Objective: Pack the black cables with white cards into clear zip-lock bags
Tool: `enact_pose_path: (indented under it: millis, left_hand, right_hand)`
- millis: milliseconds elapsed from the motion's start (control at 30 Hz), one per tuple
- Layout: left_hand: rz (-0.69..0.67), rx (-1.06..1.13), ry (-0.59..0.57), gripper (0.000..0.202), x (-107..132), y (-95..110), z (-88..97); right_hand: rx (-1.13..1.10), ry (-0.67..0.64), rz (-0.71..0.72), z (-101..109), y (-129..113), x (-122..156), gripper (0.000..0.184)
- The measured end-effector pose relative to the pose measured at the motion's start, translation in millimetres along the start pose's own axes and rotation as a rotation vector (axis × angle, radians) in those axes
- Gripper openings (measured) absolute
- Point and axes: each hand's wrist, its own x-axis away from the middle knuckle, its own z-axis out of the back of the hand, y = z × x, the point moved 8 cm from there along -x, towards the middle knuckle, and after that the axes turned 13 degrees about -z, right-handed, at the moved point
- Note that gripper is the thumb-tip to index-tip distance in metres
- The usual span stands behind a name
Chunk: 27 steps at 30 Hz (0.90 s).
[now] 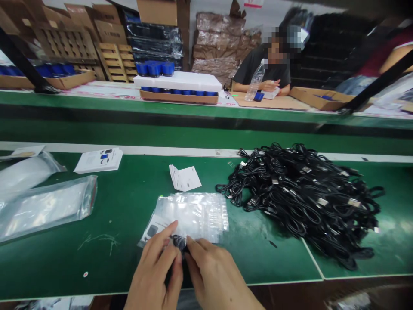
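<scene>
My left hand (158,267) and my right hand (211,269) meet near the front edge of the green table. Between their fingertips is a small coiled black cable (179,242), partly hidden by the fingers. My right hand pinches this cable from the right. My left hand is closed at a transparent plastic bag (149,232) with a printed leaflet inside. The fingers cover the bag's mouth. More flat transparent bags (200,215) lie overlapped just beyond my hands. Past them a folded white leaflet (186,178) stands partly open.
To the right spreads a large heap of black cables (300,193). A stack of leaflets (99,160) and larger plastic packs (48,206) lie left. Behind, a raised shelf (106,101) carries blue items (155,69) and a bottle (256,79). A person sits beyond it.
</scene>
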Motion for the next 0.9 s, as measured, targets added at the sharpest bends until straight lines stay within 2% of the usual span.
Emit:
enact_pose_path:
  millis: [133,200,267,333,433,467,533,633,667,733,800,900]
  left_hand:
    - [-0.032,-0.028,0.024,0.011,-1.0,1.9,6.5]
    - [-0.039,-0.025,0.034,0.012,-1.8,2.0,10.3]
    - [-0.041,-0.007,0.039,0.014,-2.4,3.2,12.1]
    - [-0.038,0.030,0.052,0.016,-2.8,5.8,12.5]
    - [-0.011,0.102,0.095,0.019,-3.1,9.3,12.4]
    - [0.002,0.120,0.110,0.020,-3.2,9.9,12.4]
    - [0.017,0.137,0.130,0.020,-3.7,11.4,12.7]
    - [0.020,0.133,0.147,0.020,-4.9,13.8,14.3]
    - [0.023,0.128,0.156,0.020,-5.1,14.1,15.5]
    - [0.033,0.120,0.174,0.020,-5.0,13.8,18.2]
    - [0.037,0.117,0.193,0.019,-4.8,13.6,21.1]
    - [0.020,0.115,0.197,0.019,-5.4,15.1,22.6]
  right_hand:
    - [-0.133,-0.098,0.103,11.0,-2.7,6.6,0.054]
    - [-0.261,-0.171,0.094,13.6,1.4,7.4,0.055]
    - [-0.459,-0.252,-0.042,8.7,12.5,3.7,0.045]
    - [-0.626,-0.278,-0.228,0.1,24.9,-0.6,0.028]
    - [-0.735,-0.204,-0.391,-4.0,34.2,-3.3,0.010]
    - [-0.742,-0.189,-0.380,-2.8,32.3,-3.3,0.008]
    - [-0.694,-0.180,-0.270,2.3,22.0,-2.4,0.004]
    - [-0.493,-0.054,-0.066,15.1,7.3,0.1,0.020]
    - [-0.440,0.011,-0.046,18.0,6.5,0.3,0.019]
    - [-0.408,0.139,-0.110,20.4,13.6,-0.6,0.006]
    - [-0.455,0.207,-0.207,17.9,23.5,-1.7,0.019]
    - [-0.585,0.119,-0.206,9.5,24.4,-3.7,0.034]
